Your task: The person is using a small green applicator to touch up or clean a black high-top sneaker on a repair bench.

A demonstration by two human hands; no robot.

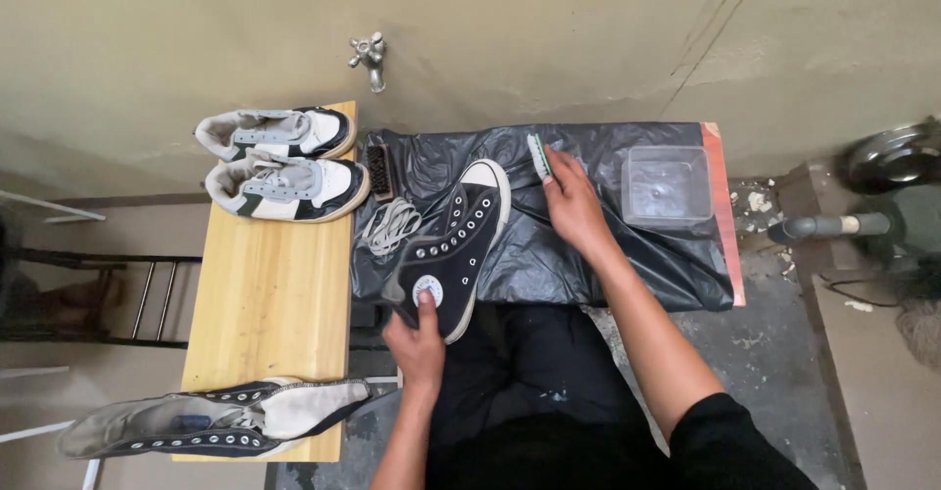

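Note:
A black high-top sneaker [461, 240] with a white toe cap lies on its side on a black plastic sheet [608, 255]. My left hand [415, 338] grips its ankle end near the round white patch. My right hand [570, 201] reaches to the back of the sheet and closes on a small white and green brush [538, 156]. A bundle of pale laces [390, 225] lies just left of the sneaker, and a dark bristle brush [379, 171] sits behind them.
A wooden bench [270, 304] on the left carries a pair of white and black low sneakers [284, 162] at the back and a worn high-top [211, 426] at the front. A clear plastic tub [668, 186] stands at the sheet's right. A tap [371, 59] sticks out of the wall.

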